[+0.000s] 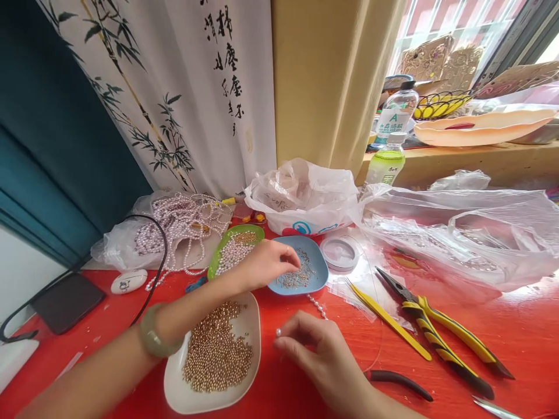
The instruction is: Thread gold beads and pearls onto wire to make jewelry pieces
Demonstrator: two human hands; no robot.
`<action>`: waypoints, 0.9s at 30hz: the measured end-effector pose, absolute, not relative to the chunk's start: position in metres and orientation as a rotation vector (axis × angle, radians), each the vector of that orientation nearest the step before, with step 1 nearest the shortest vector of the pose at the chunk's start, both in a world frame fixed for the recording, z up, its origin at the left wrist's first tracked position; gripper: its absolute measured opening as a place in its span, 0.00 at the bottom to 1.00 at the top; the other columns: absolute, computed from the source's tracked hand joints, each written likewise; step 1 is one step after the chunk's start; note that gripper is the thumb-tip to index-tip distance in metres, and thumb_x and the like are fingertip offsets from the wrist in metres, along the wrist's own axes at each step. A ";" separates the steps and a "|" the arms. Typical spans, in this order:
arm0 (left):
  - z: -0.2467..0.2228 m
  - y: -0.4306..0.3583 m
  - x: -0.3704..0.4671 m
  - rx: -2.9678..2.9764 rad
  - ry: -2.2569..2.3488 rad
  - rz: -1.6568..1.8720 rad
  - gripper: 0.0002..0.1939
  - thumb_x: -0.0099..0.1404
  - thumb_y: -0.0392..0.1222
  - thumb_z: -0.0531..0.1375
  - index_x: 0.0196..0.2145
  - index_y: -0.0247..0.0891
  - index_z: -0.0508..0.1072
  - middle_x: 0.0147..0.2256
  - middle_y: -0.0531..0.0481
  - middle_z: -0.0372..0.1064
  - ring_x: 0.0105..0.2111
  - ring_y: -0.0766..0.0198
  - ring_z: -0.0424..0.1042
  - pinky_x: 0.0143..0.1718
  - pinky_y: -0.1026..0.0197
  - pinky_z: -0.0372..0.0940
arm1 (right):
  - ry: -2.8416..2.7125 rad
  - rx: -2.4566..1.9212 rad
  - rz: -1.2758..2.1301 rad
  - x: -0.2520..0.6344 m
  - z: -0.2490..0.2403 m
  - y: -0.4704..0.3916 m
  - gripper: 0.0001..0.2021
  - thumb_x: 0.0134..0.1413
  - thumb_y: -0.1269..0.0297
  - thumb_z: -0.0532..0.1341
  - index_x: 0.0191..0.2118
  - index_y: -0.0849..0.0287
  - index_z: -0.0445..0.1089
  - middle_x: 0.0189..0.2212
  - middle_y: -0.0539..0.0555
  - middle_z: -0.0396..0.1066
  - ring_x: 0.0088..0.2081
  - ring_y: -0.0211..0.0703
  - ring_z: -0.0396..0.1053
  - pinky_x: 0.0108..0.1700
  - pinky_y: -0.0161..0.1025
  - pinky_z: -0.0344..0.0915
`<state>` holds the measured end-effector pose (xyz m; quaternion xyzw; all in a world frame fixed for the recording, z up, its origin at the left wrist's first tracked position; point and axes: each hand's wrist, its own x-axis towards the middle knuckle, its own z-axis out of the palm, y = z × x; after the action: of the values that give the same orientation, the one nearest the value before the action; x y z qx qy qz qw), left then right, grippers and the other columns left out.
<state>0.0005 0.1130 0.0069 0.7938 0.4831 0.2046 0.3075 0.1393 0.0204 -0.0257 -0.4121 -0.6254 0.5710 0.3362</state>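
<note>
My left hand [273,261], below a wrist with a pale green bangle [158,330], reaches over a blue plate [322,278] of small metal findings [301,270]. Its fingers are curled together at the findings; whatever is between them is hidden. Lower and to the right, my right hand [317,349] pinches a small white pearl bead [278,332] between thumb and forefinger. A short row of pearl beads [318,305] lies just behind that hand. Under my left forearm stands a white dish [177,398] of gold beads [218,352]. A green plate [213,265] holds pink and gold beads.
Yellow tweezers [388,320], long-nose pliers [437,331] and a red-black tool handle [399,381] lie at right. Behind are a spool [339,254], a white plastic bag [301,198] and clear bags [454,233]. Bead strands [174,224] and a black cable [165,250] are at left.
</note>
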 end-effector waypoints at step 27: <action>0.003 0.148 0.016 2.029 1.253 0.417 0.06 0.50 0.35 0.57 0.27 0.32 0.72 0.27 0.47 0.72 0.27 0.65 0.69 0.28 0.64 0.62 | -1.635 -1.074 1.580 0.139 -0.025 0.020 0.04 0.47 0.69 0.59 0.24 0.62 0.66 0.20 0.47 0.66 0.24 0.35 0.61 0.27 0.31 0.56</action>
<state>0.0160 0.1484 0.0029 0.7843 0.4843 0.1612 0.3526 0.1394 0.0204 -0.0247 -0.4062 -0.6186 0.5977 0.3083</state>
